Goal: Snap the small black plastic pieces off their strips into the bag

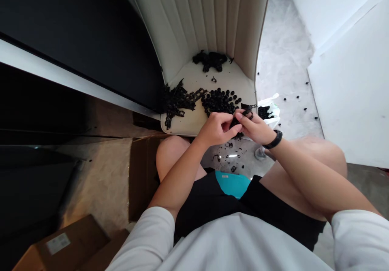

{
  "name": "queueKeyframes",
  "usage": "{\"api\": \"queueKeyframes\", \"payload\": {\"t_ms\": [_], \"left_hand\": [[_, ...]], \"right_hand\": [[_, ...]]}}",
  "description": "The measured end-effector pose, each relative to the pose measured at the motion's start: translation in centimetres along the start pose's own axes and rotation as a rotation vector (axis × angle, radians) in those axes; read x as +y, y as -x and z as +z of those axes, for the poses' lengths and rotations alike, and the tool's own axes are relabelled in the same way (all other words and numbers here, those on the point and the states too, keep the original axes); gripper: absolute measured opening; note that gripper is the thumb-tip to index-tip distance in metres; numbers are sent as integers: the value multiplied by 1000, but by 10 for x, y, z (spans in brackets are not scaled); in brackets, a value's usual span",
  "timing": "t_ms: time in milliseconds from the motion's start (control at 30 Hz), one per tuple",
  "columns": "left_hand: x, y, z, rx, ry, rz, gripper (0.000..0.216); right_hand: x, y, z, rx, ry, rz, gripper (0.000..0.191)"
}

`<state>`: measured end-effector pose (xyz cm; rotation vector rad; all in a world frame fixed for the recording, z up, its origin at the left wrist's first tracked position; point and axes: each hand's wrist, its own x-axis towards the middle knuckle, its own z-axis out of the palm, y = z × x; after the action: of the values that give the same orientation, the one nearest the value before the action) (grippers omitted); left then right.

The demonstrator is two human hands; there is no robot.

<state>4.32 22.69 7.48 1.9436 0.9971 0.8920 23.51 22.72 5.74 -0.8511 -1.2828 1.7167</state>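
Looking down from the head camera, both hands meet just past the front edge of the cream chair seat (188,123). The left hand (216,128) and the right hand (255,127), with a black wristband (273,140), pinch one small black piece (240,119) between thumb and fingertips. The other fingers are curled in. At 12 o'clock from the hands is a pile of round black beads (219,100), at 10 o'clock a tangle of black linked strips (178,101), and further up the seat a darker heap (210,60). A plastic bag (267,111) of more bits sits at 2 o'clock. Loose black bits (234,157) lie on the floor at 6 o'clock, so I reckon the fiddling goes better held over the seat, with a firm fingertip grip and small, steady pressure.
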Motion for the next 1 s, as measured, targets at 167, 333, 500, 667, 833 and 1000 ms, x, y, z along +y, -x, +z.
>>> {"api": "queueKeyframes", "payload": {"t_ms": [167, 333, 500, 667, 833, 1000], "left_hand": [[-2, -4, 4, 8, -102, 7, 69], [-5, -5, -7, -129, 1, 35, 69], [-9, 0, -14, -217, 366, -69, 71], [-11, 1, -15, -242, 681, -98, 75], [-19, -5, -7, -138, 799, -154, 79], [-21, -1, 9, -52, 982, -326, 83]], "right_hand": [[8, -4, -3, 44, 20, 12, 55], [4, -7, 4, 78, -200, 72, 60], [-1, -3, 5, 62, -372, 112, 57], [-10, -1, 4, 55, -468, 116, 57], [-15, -2, 5, 72, -569, 82, 54], [-13, -1, 3, 81, -675, 156, 55]]}}
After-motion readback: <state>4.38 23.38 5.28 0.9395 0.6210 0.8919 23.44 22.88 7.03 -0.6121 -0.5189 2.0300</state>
